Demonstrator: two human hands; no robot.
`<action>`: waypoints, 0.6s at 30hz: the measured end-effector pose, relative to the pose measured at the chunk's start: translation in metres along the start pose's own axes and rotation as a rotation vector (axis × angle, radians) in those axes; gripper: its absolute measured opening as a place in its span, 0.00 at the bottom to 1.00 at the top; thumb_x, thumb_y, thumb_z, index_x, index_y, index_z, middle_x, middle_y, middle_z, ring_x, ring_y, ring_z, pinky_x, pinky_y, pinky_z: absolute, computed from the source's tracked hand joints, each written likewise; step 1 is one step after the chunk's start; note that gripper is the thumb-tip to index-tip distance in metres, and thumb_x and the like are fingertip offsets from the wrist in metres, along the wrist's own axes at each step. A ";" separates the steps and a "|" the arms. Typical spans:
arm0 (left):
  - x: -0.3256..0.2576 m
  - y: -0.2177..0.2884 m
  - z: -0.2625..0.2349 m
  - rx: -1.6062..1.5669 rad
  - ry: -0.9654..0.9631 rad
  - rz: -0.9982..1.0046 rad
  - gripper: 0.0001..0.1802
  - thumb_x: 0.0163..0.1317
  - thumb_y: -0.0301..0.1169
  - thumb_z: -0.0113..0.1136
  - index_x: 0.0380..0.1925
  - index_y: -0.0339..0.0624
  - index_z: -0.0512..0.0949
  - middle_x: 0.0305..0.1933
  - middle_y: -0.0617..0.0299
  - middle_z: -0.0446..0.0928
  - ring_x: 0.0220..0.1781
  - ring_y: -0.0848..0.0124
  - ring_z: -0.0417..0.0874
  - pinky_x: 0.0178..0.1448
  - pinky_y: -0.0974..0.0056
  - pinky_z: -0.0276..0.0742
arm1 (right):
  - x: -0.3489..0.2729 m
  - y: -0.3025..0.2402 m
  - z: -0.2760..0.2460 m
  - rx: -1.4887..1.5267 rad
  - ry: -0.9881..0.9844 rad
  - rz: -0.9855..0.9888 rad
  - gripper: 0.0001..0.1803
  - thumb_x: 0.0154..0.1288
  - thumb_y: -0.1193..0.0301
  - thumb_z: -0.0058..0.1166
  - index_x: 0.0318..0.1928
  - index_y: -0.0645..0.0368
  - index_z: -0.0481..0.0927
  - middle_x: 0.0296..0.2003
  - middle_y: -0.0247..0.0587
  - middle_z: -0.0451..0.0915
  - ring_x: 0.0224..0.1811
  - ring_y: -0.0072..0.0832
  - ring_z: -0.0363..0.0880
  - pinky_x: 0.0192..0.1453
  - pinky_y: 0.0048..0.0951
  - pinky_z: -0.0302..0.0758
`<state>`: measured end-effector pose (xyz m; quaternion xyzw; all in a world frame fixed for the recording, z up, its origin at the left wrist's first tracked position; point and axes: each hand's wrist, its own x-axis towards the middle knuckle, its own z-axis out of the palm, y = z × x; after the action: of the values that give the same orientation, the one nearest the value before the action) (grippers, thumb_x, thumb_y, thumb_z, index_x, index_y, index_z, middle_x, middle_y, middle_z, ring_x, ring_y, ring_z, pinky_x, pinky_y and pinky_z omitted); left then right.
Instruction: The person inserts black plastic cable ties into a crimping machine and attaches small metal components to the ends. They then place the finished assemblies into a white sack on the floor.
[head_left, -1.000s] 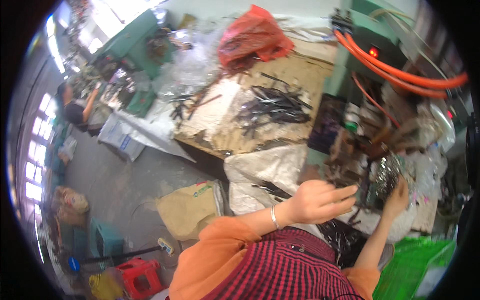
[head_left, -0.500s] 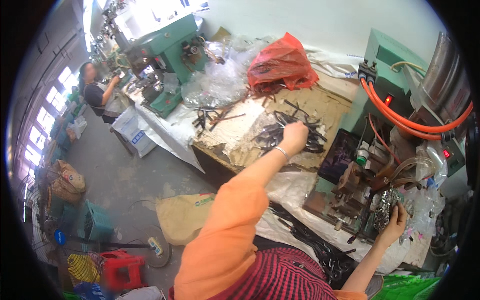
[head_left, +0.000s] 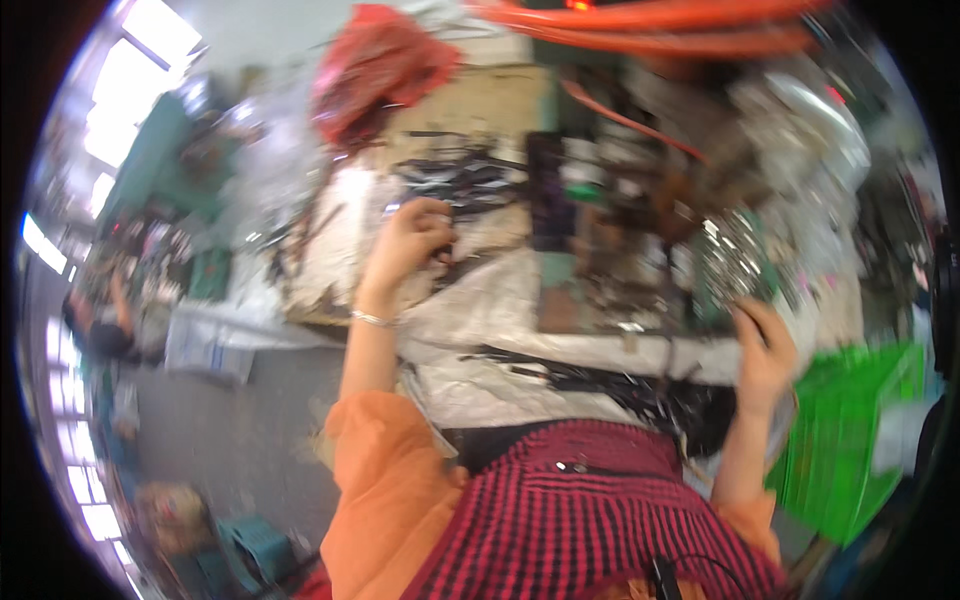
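Note:
My left hand (head_left: 413, 240) is over the near left side of a pile of black strips (head_left: 468, 178) lying on a cardboard-covered bench (head_left: 490, 95). Its fingers are curled together; a dark bit shows at the fingertips, too blurred to name. My right hand (head_left: 764, 352) is beside a heap of small shiny metal pieces (head_left: 733, 258), with thumb and fingers drawn together. Whatever it pinches is too small to make out. Between the two hands stands a bench machine (head_left: 630, 280) with dark metal blocks. More black strips (head_left: 610, 385) lie along the bench edge before me.
A red plastic bag (head_left: 380, 70) and clear plastic bags (head_left: 275, 170) lie at the back left. Orange hoses (head_left: 650, 40) cross above the machine. A green crate (head_left: 845, 445) stands at my right. Farther left, a person (head_left: 110, 335) is at another green machine (head_left: 150, 160).
My view has swung to the right and down. My left hand has drawn back from the middle of the strip pile toward me; my right hand has moved slightly off the metal heap.

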<state>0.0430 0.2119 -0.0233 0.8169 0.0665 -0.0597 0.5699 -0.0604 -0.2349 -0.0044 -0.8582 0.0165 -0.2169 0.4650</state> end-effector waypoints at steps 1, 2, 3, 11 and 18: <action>0.002 -0.002 0.011 -0.095 0.035 0.030 0.11 0.59 0.24 0.66 0.43 0.34 0.80 0.29 0.63 0.83 0.22 0.79 0.81 0.21 0.74 0.64 | 0.011 -0.020 0.010 0.003 -0.054 -0.191 0.08 0.60 0.80 0.65 0.41 0.63 0.88 0.39 0.44 0.87 0.43 0.34 0.84 0.50 0.32 0.78; 0.006 -0.008 0.022 -0.155 0.078 0.070 0.08 0.64 0.28 0.66 0.40 0.35 0.81 0.27 0.64 0.82 0.20 0.80 0.78 0.20 0.74 0.62 | 0.024 -0.039 0.023 0.017 -0.071 -0.318 0.09 0.58 0.80 0.65 0.40 0.63 0.88 0.38 0.45 0.87 0.42 0.38 0.85 0.50 0.34 0.78; 0.005 -0.004 0.035 -0.138 0.155 0.078 0.09 0.66 0.31 0.65 0.38 0.36 0.81 0.26 0.65 0.81 0.18 0.81 0.75 0.20 0.74 0.61 | 0.038 -0.045 0.038 0.045 -0.014 -0.413 0.09 0.58 0.79 0.65 0.41 0.62 0.87 0.37 0.45 0.86 0.41 0.38 0.85 0.49 0.33 0.78; -0.037 0.017 0.104 -0.233 0.423 0.397 0.10 0.75 0.31 0.56 0.42 0.35 0.82 0.34 0.60 0.84 0.27 0.80 0.79 0.30 0.76 0.70 | 0.043 -0.037 0.094 0.719 0.043 0.028 0.19 0.64 0.80 0.62 0.56 0.68 0.77 0.46 0.42 0.85 0.47 0.25 0.83 0.55 0.25 0.77; -0.050 0.140 0.113 -0.138 0.386 1.068 0.07 0.63 0.13 0.61 0.42 0.25 0.78 0.40 0.46 0.85 0.38 0.66 0.87 0.42 0.70 0.81 | 0.036 -0.068 0.088 1.029 -0.082 0.267 0.22 0.66 0.82 0.57 0.60 0.67 0.73 0.50 0.43 0.83 0.50 0.24 0.82 0.58 0.25 0.76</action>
<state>0.0160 0.0558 0.0761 0.6942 -0.2489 0.3910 0.5506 -0.0052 -0.1357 0.0217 -0.5172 -0.0010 -0.1022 0.8498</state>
